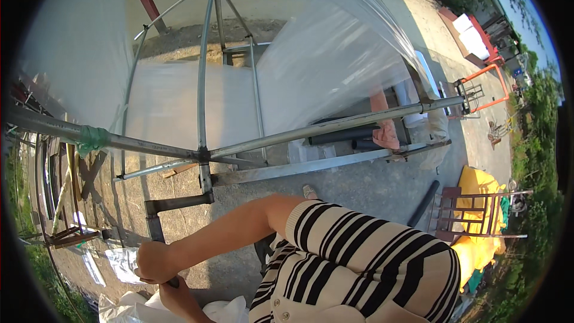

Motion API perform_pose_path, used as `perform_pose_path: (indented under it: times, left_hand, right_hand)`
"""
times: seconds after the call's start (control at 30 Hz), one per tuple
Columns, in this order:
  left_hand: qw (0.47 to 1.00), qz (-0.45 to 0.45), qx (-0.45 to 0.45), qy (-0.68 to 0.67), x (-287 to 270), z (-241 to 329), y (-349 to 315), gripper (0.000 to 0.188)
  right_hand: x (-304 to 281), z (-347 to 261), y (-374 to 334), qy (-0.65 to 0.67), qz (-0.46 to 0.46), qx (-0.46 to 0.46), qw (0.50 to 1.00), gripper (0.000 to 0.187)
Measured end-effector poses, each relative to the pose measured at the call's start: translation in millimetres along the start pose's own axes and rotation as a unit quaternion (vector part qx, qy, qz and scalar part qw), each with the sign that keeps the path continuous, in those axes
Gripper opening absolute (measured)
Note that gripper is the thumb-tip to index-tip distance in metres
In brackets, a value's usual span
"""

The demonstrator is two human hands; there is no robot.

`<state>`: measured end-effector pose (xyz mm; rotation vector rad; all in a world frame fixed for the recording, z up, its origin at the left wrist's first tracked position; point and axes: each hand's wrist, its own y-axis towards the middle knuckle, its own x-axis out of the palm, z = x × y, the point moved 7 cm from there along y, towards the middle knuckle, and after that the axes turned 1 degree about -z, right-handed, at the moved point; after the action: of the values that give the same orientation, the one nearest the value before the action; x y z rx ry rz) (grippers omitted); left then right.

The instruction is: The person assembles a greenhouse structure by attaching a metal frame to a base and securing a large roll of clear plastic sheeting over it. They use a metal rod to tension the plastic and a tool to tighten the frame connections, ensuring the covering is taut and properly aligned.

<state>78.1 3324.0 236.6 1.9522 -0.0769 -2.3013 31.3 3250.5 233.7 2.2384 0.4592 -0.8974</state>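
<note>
My right arm reaches across to a dark metal crank handle (155, 227), and my right hand (156, 261) is closed around its grip. The crank joins a rotating-looking metal pipe frame (203, 152) with rods meeting at a hub. My left hand (171, 290) comes up from below, right beside the lower end of the grip; its fingers are mostly hidden behind the right hand and the handle. Clear plastic film (185, 93) hangs in wide sheets over the far side of the frame.
Long horizontal pipes (335, 125) cross in front of me; a green wrap (92, 139) is tied on the left one. White plastic bags (128, 308) lie near my arms. To the right are an orange-handled cart (487, 87), a brown metal rack (469, 212) and yellow sheeting (478, 179).
</note>
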Motion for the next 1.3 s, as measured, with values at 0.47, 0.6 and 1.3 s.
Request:
perform_pose_path:
  times: [0.47,0.6,1.3]
  left_hand:
    - [0.992,-0.094,0.009,-0.088,143,-133,82,0.028]
    - [0.986,-0.127,0.000,-0.108,198,-147,81,0.030]
    - [0.894,-0.332,-0.131,-0.270,438,-45,-120,0.022]
  right_hand:
    - [170,89,65,-0.010,-0.101,0.050,0.994,0.022]
    - [195,113,45,0.000,-0.051,0.050,0.997,0.025]
    - [267,160,-281,-0.239,-0.391,0.119,0.881,0.016]
